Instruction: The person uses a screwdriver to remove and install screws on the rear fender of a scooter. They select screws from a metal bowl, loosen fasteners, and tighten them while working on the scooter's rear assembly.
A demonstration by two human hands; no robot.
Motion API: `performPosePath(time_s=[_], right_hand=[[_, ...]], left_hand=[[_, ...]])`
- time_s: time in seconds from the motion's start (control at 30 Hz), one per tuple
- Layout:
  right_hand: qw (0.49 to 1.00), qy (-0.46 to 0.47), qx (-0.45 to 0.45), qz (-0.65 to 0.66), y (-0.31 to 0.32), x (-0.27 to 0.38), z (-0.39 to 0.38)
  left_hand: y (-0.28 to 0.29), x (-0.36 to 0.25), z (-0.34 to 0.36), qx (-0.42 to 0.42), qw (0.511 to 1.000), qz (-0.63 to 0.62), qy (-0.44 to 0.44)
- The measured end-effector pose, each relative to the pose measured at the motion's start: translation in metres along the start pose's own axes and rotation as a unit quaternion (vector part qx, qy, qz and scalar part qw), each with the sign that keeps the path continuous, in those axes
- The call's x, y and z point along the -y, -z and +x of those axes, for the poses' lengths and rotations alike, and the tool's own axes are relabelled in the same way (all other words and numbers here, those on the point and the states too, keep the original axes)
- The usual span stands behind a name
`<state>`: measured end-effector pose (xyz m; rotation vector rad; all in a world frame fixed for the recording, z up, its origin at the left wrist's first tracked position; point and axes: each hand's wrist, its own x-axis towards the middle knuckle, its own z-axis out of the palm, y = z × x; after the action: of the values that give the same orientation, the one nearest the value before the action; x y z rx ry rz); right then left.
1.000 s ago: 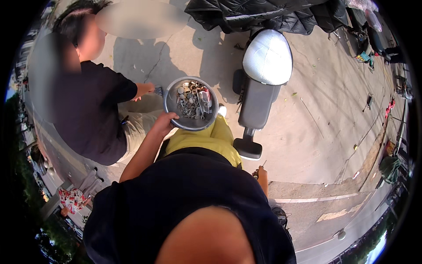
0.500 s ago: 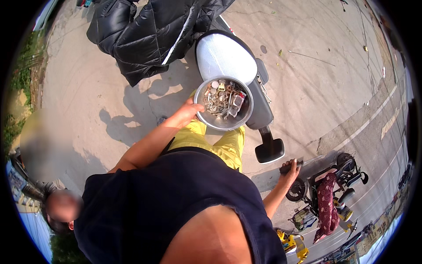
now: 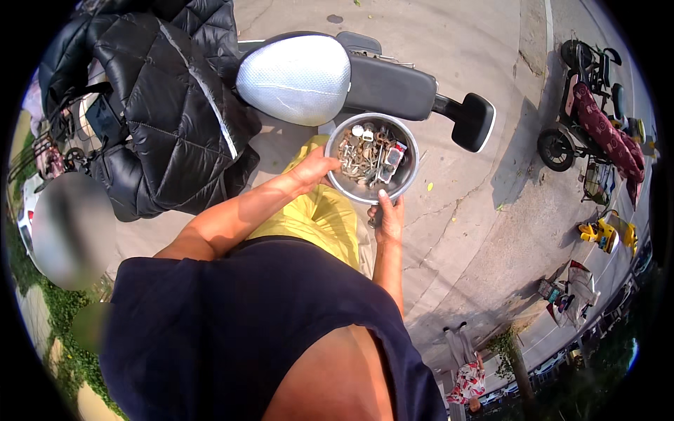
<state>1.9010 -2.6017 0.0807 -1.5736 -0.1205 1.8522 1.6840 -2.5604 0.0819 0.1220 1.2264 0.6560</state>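
Note:
My left hand [image 3: 316,170] grips the left side of a round metal bowl [image 3: 417,160], with its fingers at the rim. Inside lie many small metal parts [image 3: 365,154], rusty and shiny, along with a clear-and-red piece [image 3: 391,160]. At the bowl's near edge is my right hand [image 3: 390,219], its thumb against the rim. Its curled fingers are closed round a small dark object [image 3: 374,217], mostly hidden, whose kind I cannot make out. The bowl is in front of my yellow trousers [image 3: 309,203], beside a scooter's black seat [image 3: 393,88].
A silver cover [image 3: 295,78] lies over the scooter's front seat, and a black quilted wind cover [image 3: 161,105] hangs at its front. A black padded part [image 3: 474,123] sticks out behind. To the right stands another scooter with a maroon cover [image 3: 607,130]; a person [image 3: 467,379] is farther off.
My right hand has come in from far right to the bowl's near rim, still closed on the dark object. My view has turned, so the scooter now lies across it. The left hand keeps its grip.

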Motion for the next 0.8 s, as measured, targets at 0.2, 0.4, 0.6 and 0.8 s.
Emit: performPosePath(time_s=[0.2, 0.4, 0.6, 0.8], right_hand=[[0.994, 0.010, -0.036, 0.106, 0.064, -0.090, -0.004], [0.980, 0.008, -0.108, 0.166, 0.123, -0.171, 0.007], [0.947, -0.089, -0.205, 0.229, 0.199, -0.267, 0.111], [0.899, -0.141, -0.304, 0.283, 0.311, -0.386, 0.321]], left_hand=[[-0.003, 0.079, 0.012, 0.047, 0.992, 0.111, 0.034], [0.032, 0.176, 0.030, 0.161, 0.979, 0.083, 0.093], [0.121, 0.303, 0.082, 0.263, 0.729, 0.632, -0.010], [0.142, 0.369, 0.098, 0.186, 0.742, 0.641, 0.051]])
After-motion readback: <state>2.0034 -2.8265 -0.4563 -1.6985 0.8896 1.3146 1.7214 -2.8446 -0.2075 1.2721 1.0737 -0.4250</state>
